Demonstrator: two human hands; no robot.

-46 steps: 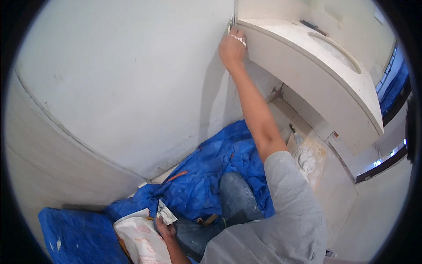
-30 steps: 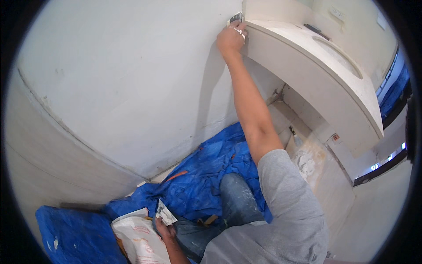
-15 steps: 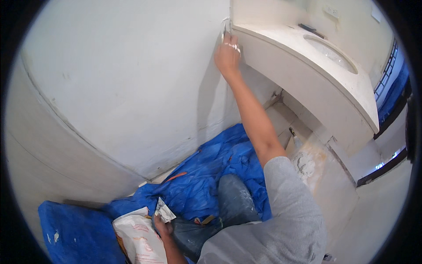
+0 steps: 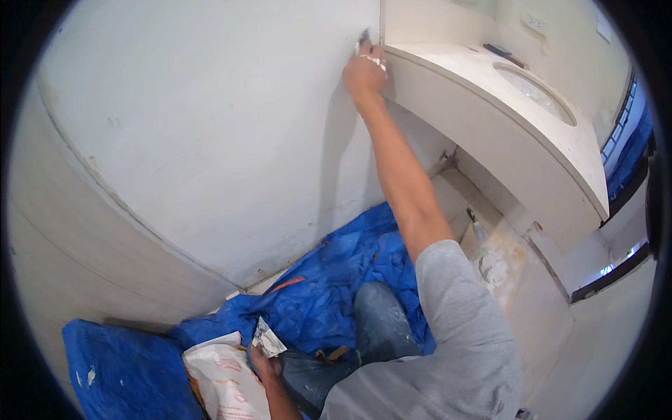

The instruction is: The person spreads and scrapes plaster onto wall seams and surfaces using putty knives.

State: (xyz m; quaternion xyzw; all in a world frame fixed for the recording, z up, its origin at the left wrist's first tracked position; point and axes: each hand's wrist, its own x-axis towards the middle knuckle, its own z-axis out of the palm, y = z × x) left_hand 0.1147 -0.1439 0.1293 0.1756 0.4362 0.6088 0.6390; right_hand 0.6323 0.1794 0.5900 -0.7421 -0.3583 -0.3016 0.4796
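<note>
My right hand (image 4: 364, 75) is stretched up to the wall (image 4: 210, 126), beside the corner where the white countertop (image 4: 448, 59) meets it. Its fingers are closed on a small putty knife (image 4: 363, 38), whose dark blade is blurred against the wall. White putty is smeared over the knuckles. Low in front of me, my left hand (image 4: 266, 364) grips a flat, pale, angular plate (image 4: 269, 341) with white putty on its face. How far its handle extends is hidden by the fingers. The plate is held above my knee, next to a white printed sack (image 4: 224, 378).
Blue tarp (image 4: 336, 259) covers the floor under my legs, and a blue-covered block (image 4: 126, 371) stands at lower left. The vanity counter juts out at right, with an oval sink (image 4: 535, 94). Beneath it, a tool (image 4: 476, 222) lies near a white putty patch (image 4: 492, 268).
My right hand has drawn the putty knife slightly away from the corner edge, leftward onto the wall, and its blade angle has changed. The left hand still holds the plate. The whole view has shifted slightly.
</note>
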